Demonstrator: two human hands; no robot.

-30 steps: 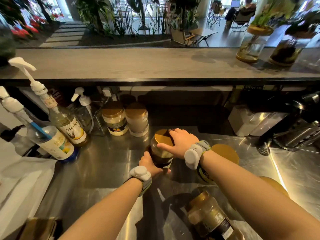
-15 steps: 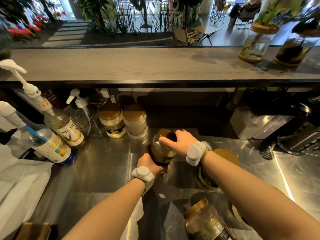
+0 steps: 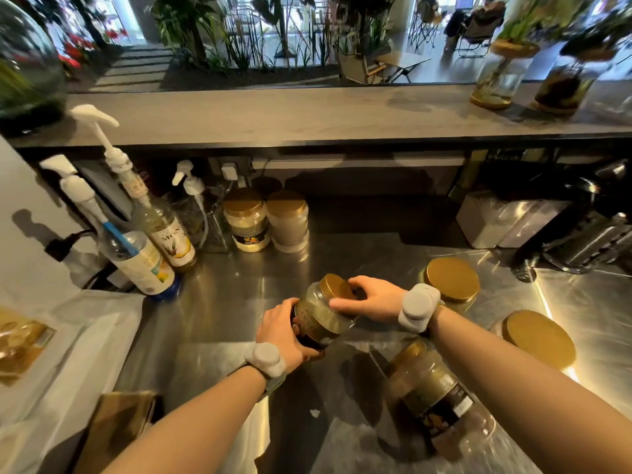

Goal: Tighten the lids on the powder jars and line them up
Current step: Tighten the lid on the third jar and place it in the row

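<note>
The left hand (image 3: 285, 331) grips a tipped jar (image 3: 321, 318) above the steel counter (image 3: 222, 302). The right hand (image 3: 371, 299) wraps its gold lid (image 3: 337, 285). 2 jars (image 3: 266, 220) stand side by side at the back.

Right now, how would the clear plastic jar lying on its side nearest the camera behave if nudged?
The clear plastic jar probably rolls: round body, smooth steel counter. Powder inside likely makes it fairly heavy. The gold lid looks on; tightness is unclear.

Single head view: looks forward-down, close over steel counter (image 3: 222, 302), wide-angle.
</note>
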